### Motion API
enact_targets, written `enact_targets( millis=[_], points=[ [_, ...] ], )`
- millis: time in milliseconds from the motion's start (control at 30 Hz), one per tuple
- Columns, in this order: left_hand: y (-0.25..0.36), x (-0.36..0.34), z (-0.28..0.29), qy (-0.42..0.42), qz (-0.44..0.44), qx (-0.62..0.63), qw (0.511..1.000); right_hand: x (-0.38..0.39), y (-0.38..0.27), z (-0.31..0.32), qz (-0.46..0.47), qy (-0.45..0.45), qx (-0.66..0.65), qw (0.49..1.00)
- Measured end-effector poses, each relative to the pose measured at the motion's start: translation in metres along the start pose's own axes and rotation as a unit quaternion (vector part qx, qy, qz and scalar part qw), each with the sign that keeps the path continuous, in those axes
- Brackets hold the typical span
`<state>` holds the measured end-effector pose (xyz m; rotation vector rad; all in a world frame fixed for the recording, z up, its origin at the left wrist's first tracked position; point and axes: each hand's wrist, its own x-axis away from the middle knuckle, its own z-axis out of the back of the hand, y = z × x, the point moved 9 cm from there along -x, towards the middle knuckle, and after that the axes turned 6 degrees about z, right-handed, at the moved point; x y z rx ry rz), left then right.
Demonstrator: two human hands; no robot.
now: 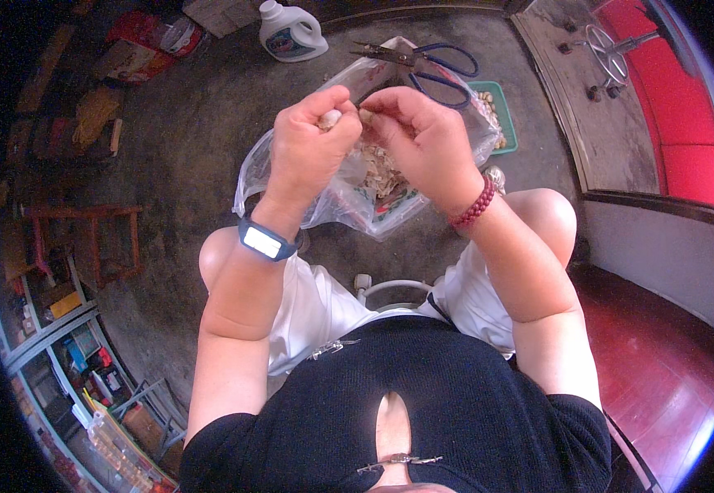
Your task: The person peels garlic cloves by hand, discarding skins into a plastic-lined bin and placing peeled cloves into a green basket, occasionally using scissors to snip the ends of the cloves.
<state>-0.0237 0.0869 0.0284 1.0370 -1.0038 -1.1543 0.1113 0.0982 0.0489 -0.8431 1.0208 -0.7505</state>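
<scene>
My left hand is closed, with a pale garlic clove showing between its curled fingers and thumb. Close beside it, my right hand pinches a small garlic clove, mostly hidden by the fingertips. Both hands are above an open clear plastic bag, where dry papery garlic skins lie in a heap. Large scissors with dark blue handles rest across the bag's far side, blades pointing left. Right of the bag, a green basket holds several pale cloves.
A white jug with a handle stands on the concrete floor beyond the bag. Shelving with mixed goods runs along the lower left, near a wooden frame. At the upper right is a wheeled chair base. My knees flank the bag's near side.
</scene>
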Motion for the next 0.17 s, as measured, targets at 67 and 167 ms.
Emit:
enact_targets(
  millis=[67, 167],
  points=[
    [-0.006, 0.000, -0.002, -0.006, 0.027, 0.034, 0.999, 0.002, 0.015, 0.001, -0.076, 0.034, -0.102, 0.991],
    [-0.013, 0.000, -0.006, -0.019, 0.047, 0.050, 0.997, 0.004, 0.026, 0.000, -0.137, 0.066, -0.224, 0.963]
  ],
)
